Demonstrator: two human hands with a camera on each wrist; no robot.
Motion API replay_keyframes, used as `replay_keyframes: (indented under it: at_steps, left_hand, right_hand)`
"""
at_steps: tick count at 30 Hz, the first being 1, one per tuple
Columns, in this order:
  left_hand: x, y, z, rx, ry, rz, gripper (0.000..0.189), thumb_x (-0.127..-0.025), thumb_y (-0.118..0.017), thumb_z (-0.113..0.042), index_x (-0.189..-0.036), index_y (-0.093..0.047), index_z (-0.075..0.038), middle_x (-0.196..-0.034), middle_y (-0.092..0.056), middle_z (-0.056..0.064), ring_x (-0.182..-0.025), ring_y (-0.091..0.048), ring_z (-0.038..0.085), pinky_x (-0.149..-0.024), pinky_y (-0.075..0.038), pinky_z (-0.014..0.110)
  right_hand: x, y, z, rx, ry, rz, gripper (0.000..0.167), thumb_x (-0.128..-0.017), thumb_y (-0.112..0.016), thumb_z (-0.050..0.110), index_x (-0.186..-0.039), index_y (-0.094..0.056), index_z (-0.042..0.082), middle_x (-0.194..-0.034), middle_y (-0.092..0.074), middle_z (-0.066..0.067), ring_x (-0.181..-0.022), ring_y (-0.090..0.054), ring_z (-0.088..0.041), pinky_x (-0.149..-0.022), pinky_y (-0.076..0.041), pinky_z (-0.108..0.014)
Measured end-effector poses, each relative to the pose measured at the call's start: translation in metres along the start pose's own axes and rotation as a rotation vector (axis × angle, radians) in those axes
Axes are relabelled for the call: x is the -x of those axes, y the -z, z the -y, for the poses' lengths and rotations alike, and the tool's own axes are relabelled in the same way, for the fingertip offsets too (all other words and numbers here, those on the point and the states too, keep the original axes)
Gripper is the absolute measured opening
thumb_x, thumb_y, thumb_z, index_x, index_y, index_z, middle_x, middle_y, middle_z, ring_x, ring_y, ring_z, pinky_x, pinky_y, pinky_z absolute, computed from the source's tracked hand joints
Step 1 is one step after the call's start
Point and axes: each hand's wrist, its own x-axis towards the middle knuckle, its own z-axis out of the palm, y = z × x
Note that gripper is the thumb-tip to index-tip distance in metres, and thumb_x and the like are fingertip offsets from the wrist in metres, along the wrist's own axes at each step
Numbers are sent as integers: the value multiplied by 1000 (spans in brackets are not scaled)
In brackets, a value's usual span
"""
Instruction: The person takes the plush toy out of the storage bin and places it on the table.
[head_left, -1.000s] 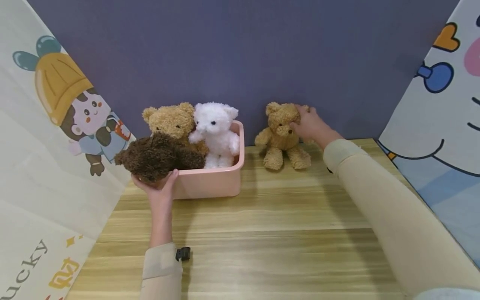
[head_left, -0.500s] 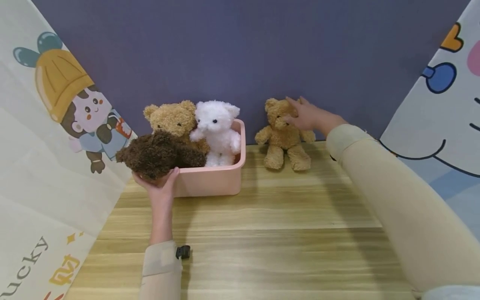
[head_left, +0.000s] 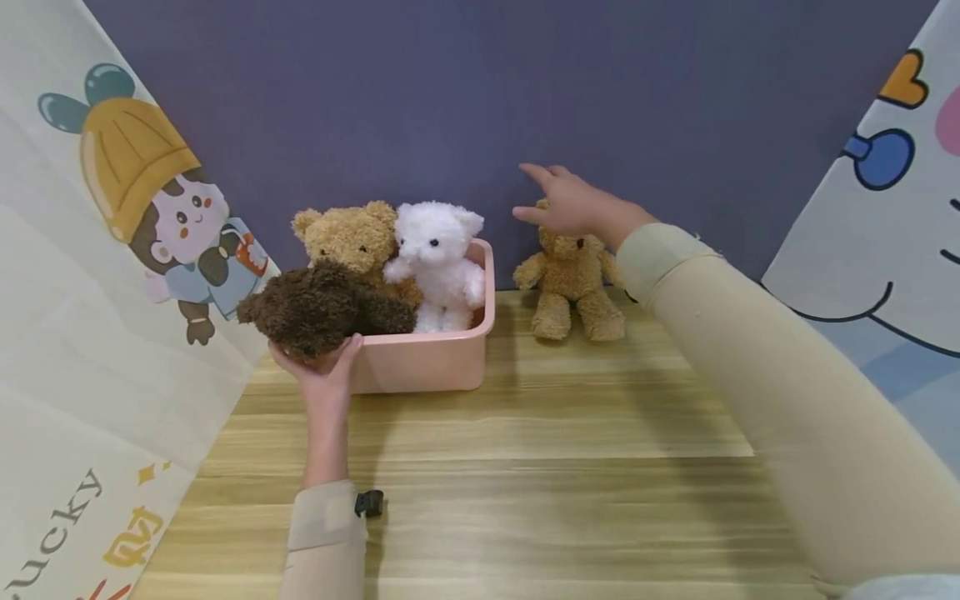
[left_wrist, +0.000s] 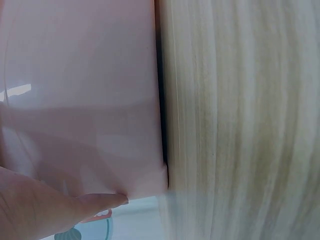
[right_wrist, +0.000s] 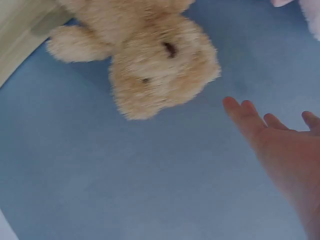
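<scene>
At the pink bin's (head_left: 420,362) front left corner, my left hand (head_left: 326,383) grips the bin, with the thumb at the front rim. In the left wrist view, a finger (left_wrist: 95,204) lies along the bin wall (left_wrist: 85,125). A dark brown teddy bear (head_left: 311,308) leans over the rim just above this hand. A tan bear (head_left: 348,237) and a white bear (head_left: 435,242) sit upright behind it in the bin. My right hand (head_left: 573,204), fingers extended and holding nothing, hovers by another tan teddy bear (head_left: 567,275), partly covering its head in the head view. The right wrist view shows a gap between hand and bear (right_wrist: 155,70).
The bin and the seated bear stand on a wood-grain table (head_left: 555,467) against a dark blue-grey back panel (head_left: 487,100). White printed panels (head_left: 90,358) flank the table on both sides.
My right hand has let go of the seated tan bear's head and moved up and left. The bear stays sitting against the back panel. My left hand keeps its place at the bin.
</scene>
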Motion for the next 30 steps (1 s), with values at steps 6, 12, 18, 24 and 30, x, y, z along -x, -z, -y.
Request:
replay_keyframes:
  at_steps: [6,12,18,24,30]
  left_hand:
    - [1,-2,1,10,-14,5,139,-88,-90,-27,-166,23,-42,-181,5,4,-132,-65,27,-128,-42,35]
    - [0,0,0,21,-42,9,138,-86,-92,-22,-167,19,-39,-180,-7,9,-109,-71,11,-117,-54,32]
    - [-1,6,-3,-76,-42,21,138,-84,-94,-25,-167,16,-39,-179,-13,10,-140,-59,32,-130,-40,40]
    - [0,7,-7,-179,-20,34,139,-83,-93,-37,-166,18,-39,-181,-5,9,-164,-22,25,-138,-16,44]
    - [4,9,-12,-182,-30,47,137,-85,-91,-37,-167,19,-38,-181,-2,4,-166,-18,23,-138,-17,48]
  right_hand:
    - [-2,-5,36,-27,93,-67,88,-107,-51,60,-173,0,31,-181,2,-15,-167,-8,-41,-134,-19,-68]
    - [-5,-18,84,-50,197,-68,88,-104,-53,65,-172,-4,38,-181,-4,-7,-167,-16,-33,-135,-25,-60]
    - [-3,-43,136,-68,316,-21,89,-102,-54,68,-172,-7,39,-180,-10,-5,-164,-25,-28,-134,-31,-53]
    - [-3,-70,180,-82,393,25,92,-101,-58,68,-172,-10,37,-180,-12,-4,-163,-30,-24,-133,-34,-47]
    - [-7,-99,208,-86,415,70,92,-98,-60,71,-171,-11,43,-180,-14,0,-163,-29,-20,-132,-36,-44]
